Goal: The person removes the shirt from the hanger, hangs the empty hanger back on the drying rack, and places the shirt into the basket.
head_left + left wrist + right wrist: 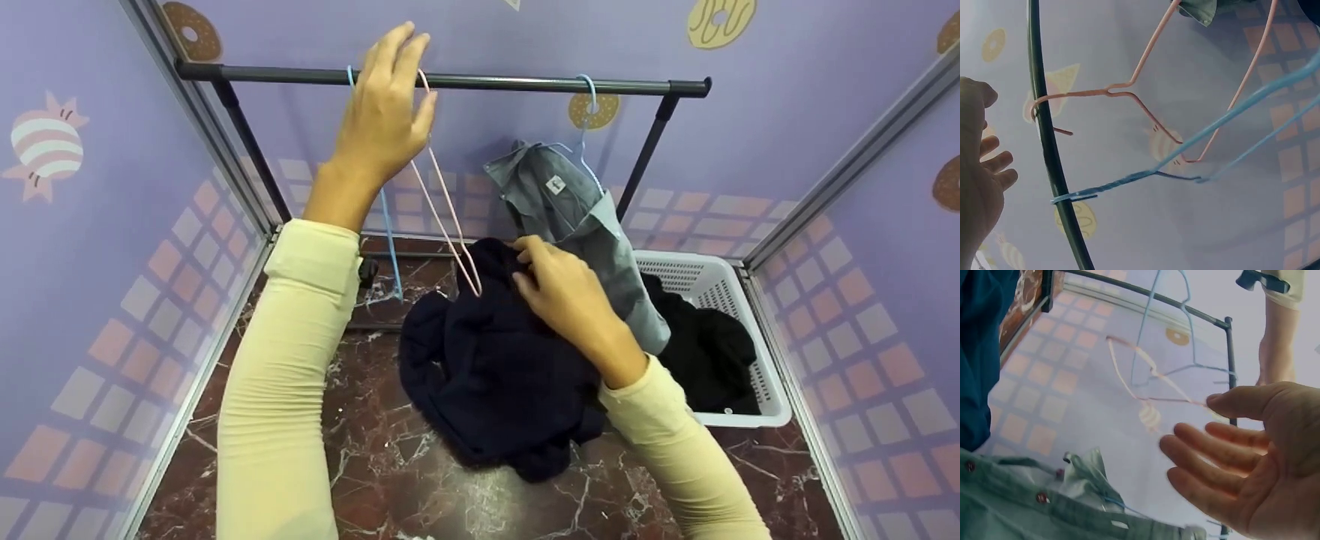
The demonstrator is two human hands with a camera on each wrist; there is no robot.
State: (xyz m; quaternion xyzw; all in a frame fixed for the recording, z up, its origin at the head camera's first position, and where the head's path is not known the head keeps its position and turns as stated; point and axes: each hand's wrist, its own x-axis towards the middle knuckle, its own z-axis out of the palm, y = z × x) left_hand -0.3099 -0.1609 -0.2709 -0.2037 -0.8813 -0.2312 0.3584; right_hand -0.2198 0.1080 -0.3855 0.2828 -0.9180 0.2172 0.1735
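The left hand (385, 112), fingers straight, reaches the thin pink wire hanger (448, 202) hooked near the left end of the dark metal rail (525, 81). The right hand (562, 289) rests loosely on the bunched navy garment (487, 367), beside the white plastic laundry basket (739, 296).

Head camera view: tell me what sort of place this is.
Probably a small staged laundry or wardrobe booth. A dark metal clothes rail carries a pink wire hanger and a hung grey shirt, a white plastic laundry basket sits on the floor, and purple doughnut-patterned walls enclose it.
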